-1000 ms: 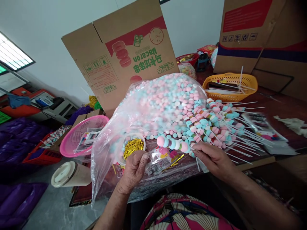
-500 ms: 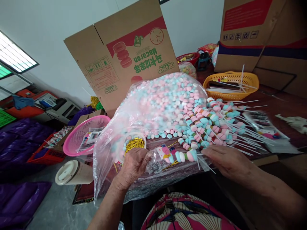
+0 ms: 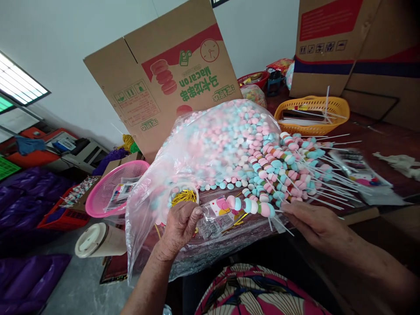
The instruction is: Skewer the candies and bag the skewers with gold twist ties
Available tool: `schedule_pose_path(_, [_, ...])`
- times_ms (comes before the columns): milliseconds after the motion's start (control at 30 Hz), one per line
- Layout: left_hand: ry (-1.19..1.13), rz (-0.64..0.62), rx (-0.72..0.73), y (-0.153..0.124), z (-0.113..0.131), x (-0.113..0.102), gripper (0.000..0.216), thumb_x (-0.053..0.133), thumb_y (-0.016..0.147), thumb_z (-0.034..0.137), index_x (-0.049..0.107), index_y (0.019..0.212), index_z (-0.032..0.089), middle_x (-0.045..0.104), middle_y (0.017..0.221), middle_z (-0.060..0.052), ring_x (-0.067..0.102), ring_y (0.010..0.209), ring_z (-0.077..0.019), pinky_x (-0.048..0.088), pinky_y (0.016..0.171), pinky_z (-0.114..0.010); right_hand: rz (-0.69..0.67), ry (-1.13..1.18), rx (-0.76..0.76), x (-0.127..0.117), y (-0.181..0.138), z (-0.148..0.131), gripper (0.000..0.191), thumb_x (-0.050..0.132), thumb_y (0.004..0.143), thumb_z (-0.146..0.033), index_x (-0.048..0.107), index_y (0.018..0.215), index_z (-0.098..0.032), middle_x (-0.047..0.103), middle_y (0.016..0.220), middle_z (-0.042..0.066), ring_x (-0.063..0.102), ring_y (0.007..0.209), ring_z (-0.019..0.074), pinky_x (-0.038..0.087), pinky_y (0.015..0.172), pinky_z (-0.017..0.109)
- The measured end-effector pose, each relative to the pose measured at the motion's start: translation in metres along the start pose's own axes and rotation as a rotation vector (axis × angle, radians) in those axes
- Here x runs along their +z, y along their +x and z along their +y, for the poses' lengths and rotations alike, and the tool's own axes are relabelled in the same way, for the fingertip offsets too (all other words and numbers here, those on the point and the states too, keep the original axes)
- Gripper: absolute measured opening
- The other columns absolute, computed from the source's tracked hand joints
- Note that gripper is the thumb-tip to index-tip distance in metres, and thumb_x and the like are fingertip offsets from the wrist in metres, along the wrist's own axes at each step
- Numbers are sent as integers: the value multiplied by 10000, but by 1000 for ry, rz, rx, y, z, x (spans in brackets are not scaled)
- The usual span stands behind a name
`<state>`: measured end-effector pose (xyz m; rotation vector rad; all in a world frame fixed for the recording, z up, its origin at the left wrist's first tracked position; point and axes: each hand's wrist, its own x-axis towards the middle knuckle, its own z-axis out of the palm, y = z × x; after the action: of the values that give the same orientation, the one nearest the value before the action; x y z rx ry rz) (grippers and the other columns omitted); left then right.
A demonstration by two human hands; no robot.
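Observation:
My left hand (image 3: 180, 227) is closed on the edge of a small clear printed wrapper bag (image 3: 218, 216). My right hand (image 3: 310, 221) pinches the white stick of a marshmallow skewer (image 3: 251, 205) of pink, blue and white pieces. The skewer's tip points left at the mouth of the wrapper bag. Just behind lies a pile of finished marshmallow skewers (image 3: 292, 168) with sticks pointing right. A large clear plastic bag of pink and blue marshmallows (image 3: 223, 140) fills the middle of the table.
A small tub of gold twist ties (image 3: 183, 197) sits by my left hand. A pink basket (image 3: 113, 192), a lidded cup (image 3: 98, 240), a yellow basket (image 3: 311, 114) with sticks, cardboard boxes (image 3: 164, 78) and a stack of flat wrappers (image 3: 364, 175) surround the work area.
My right hand lowered the skewer and moved it left, bringing its tip to the wrapper's mouth. My left hand stayed put on the wrapper.

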<state>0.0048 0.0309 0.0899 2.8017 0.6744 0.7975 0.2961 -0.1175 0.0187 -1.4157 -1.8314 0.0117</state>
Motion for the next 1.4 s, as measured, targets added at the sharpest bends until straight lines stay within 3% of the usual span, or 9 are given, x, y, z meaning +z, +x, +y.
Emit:
schedule_pose_path(267, [166,-146,98,6,0,0,317,347,941,272,524,697,176,592,616,-20,545,591,-142,414,584,-262,-203,88,25,-12,1,6,215,445,889,-197,642,955,-253,702,878,54,663,788,182,519,659,266])
schedule_pose_path(433, [216,-194,158,18,-5,-5,340,357,939,272,483,636,184,522,557,1,468,525,-122,353,536,-253,-263,131,109,-7,8,2,219,419,900,-237,638,903,-231,680,782,48,644,712,178,504,633,280])
schedule_pose_path(767, [171,-263,111,23,-13,-4,353,348,945,292,450,623,188,463,535,19,414,506,-113,320,514,-246,-109,224,192,9,7,-1,177,453,879,-230,628,902,-232,694,813,40,642,726,172,491,637,264])
schedule_pose_path(933, [109,-204,67,19,-11,3,358,319,952,289,469,644,187,491,549,9,449,522,-114,342,525,-243,105,546,635,11,18,-11,184,557,837,-388,610,789,-218,591,655,-1,514,558,128,404,503,234])
schedule_pose_path(1033, [116,-172,86,18,-2,17,362,335,949,295,489,641,183,522,556,0,474,530,-119,354,532,-248,62,935,847,31,34,-32,280,638,759,-475,610,799,-199,558,638,-20,436,497,92,325,441,213])
schedule_pose_path(1133, [99,-148,47,15,10,32,356,348,945,294,519,656,175,541,555,-3,491,522,-117,350,520,-243,-30,1180,867,57,48,-51,315,702,685,-472,612,789,-188,506,567,-52,357,445,63,257,419,202])
schedule_pose_path(1200, [20,-175,-38,11,15,39,349,348,947,289,533,675,172,542,557,6,489,510,-105,347,507,-227,-1,1241,895,69,52,-58,324,698,672,-483,584,724,-184,379,454,-92,250,392,47,172,395,202])
schedule_pose_path(1267, [-121,-194,-131,6,18,43,285,386,937,303,563,758,170,571,605,12,507,533,-97,369,517,-209,41,1231,917,75,53,-60,344,679,678,-505,547,669,-186,299,403,-109,199,379,46,130,395,210])
schedule_pose_path(1400, [-332,-146,-263,0,22,48,159,537,866,320,572,911,172,606,703,16,536,614,-100,416,570,-205,77,1096,892,74,51,-58,373,657,699,-518,481,611,-201,333,410,-96,230,399,58,162,403,217])
